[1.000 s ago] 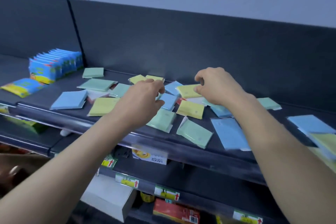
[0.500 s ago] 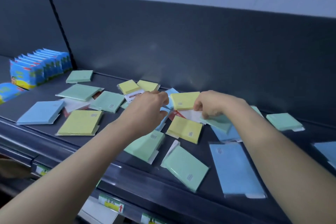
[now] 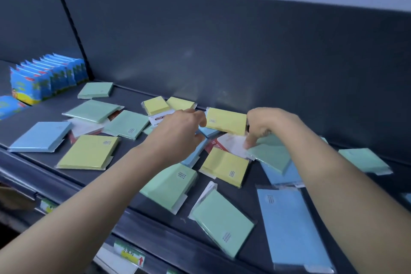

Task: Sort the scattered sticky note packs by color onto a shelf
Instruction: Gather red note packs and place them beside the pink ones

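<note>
both hands reach toward the back of the dark shelf (image 3: 129, 100), among scattered sticky note packs. left hand (image 3: 178, 133): fingers (image 3: 200, 138) curled narrow, thumb & fingertips pinching the left edge of a yellow pack (image 3: 226, 121). that pack sits near the back wall, its left side over a small blue pack (image 3: 208, 132). right hand (image 3: 264, 125) is at the pack's right edge w/ fingers curled. one fingertip points down onto the corner of a green pack (image 3: 271, 153), just beside a white-and-red pack (image 3: 231, 143). can't tell if the right hand grips anything. in front lies a second yellow pack (image 3: 225, 167), flat. nearer the shelf lip are two front green packs (image 3: 222, 220), and a big blue pack (image 3: 291, 229) at right. more blue, yellow & green packs lie flat on the left. far left, a row of blue packets (image 3: 46, 78) stands upright.
</note>
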Demonstrator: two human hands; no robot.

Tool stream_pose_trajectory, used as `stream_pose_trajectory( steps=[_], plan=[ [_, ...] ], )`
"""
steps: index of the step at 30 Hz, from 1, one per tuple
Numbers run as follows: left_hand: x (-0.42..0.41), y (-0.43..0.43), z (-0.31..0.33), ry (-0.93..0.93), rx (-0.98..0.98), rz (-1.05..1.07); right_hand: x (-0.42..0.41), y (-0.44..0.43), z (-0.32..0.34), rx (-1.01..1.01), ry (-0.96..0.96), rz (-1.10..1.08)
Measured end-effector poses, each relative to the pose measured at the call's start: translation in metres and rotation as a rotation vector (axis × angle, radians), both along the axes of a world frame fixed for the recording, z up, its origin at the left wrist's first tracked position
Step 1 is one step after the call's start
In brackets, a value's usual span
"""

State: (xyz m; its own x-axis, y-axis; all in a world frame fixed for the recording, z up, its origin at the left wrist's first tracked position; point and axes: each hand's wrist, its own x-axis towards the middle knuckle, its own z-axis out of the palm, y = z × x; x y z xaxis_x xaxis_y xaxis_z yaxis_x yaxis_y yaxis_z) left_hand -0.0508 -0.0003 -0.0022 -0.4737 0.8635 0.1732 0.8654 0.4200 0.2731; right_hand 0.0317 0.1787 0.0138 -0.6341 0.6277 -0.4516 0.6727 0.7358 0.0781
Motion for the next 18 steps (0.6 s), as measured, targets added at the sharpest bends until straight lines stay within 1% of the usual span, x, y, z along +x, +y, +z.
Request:
stream_pose_trajectory(
  steps=[7, 12, 15, 18],
  plan=[
    [0.0, 0.002, -0.001, 0.006, 0.002, -0.054, -0.001, -0.011, -0.001, -0.073, 0.026, -0.037],
    [-0.006, -0.007, 0.003, 0.019, -0.007, -0.11, -0.004, -0.025, -0.002, -0.141, 0.025, -0.138],
    [-0.015, -0.014, 0.005, 0.036, 0.0, -0.127, -0.002, -0.028, -0.001, -0.177, 0.139, -0.236],
    [-0.022, -0.02, 0.005, 0.036, 0.009, -0.146, 0.002, -0.033, 0.009, -0.141, 0.216, -0.278]
  ],
)
